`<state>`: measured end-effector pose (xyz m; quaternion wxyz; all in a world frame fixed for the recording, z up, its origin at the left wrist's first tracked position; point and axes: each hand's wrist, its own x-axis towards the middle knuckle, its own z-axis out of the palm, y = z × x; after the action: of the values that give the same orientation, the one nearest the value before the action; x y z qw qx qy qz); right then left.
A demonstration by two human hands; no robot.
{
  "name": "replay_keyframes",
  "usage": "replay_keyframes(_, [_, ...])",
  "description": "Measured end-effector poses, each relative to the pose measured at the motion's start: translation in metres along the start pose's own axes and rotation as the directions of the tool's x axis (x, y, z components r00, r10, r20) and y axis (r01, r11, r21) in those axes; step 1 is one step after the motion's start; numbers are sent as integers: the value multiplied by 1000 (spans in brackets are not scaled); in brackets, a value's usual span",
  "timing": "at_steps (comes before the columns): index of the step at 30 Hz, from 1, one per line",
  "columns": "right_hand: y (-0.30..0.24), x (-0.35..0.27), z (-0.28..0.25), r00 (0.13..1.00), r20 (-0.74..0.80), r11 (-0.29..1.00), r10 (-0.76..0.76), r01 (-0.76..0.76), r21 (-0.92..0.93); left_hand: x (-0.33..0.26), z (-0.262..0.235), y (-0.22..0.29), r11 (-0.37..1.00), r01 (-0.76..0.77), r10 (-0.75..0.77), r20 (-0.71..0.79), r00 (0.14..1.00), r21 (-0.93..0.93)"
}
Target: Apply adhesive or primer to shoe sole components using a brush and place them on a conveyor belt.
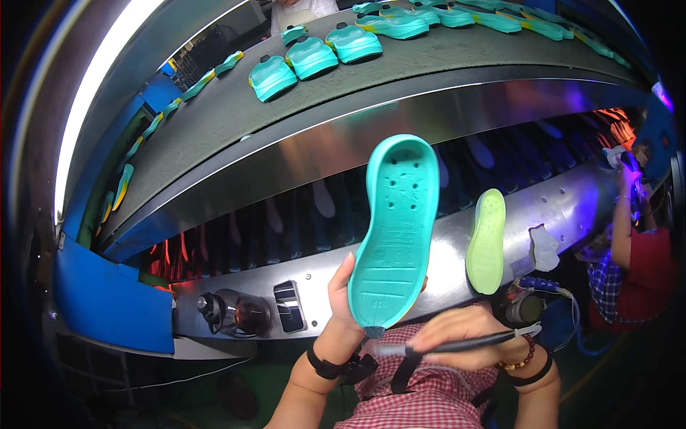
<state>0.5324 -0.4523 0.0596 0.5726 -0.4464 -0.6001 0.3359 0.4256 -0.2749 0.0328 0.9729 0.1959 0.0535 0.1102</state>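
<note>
Behind your hands a curved grey conveyor belt (pixel 300 114) carries rows of teal shoe parts (pixel 312 56) past, and below it a shiny metal panel (pixel 557 207) runs along the front of the machine. A yellow-green sole (pixel 486 241) leans against that panel, just to the right of what you hold.

Your left hand (pixel 341 314) holds a teal sole (pixel 397 229) upright by its heel end, inner face toward you, thumb pressed along the left edge; the other fingers are hidden behind it. The sole looks like moulded foam, so judge it light and somewhat bendy: gripped only at the heel, the long toe end may flex or sway. A hold nearer the middle, thumb on the rim and fingers flat behind, should steady it. The ridged surface looks matte, probably not slippery.

Your right hand (pixel 468 339) has its fingers curled together around a dark pen-like tool (pixel 464 346), which lies crosswise just below the heel of the sole. Its tip is blurred.

To the far right another person in a red top (pixel 647 264) works at the same line.
</note>
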Motion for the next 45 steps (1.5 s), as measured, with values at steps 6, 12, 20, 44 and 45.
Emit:
replay_keyframes(6, [8, 5, -24, 995, 92, 995, 50, -41, -95, 0, 6, 6, 932, 296, -274, -130, 953, 210])
replay_keyframes(12, [5, 4, -43, 952, 302, 983, 50, 7, -186, 2, 21, 12, 739, 543, -505, -207, 838, 399])
replay_keyframes(20, [-1, 1, -59, 965, 252, 952, 75, 6, -306, -4, 17, 18, 682, 571, -511, -262, 819, 457])
replay_keyframes(44, [60, -23, -42, 789, -511, 939, 342, -306, 156, -6, -25, -22, 945, 320, -297, -226, 928, 69])
replay_keyframes(45, [65, -23, -41, 788, -514, 940, 340, -306, 154, -4, -28, -24, 953, 300, -283, -228, 932, 44])
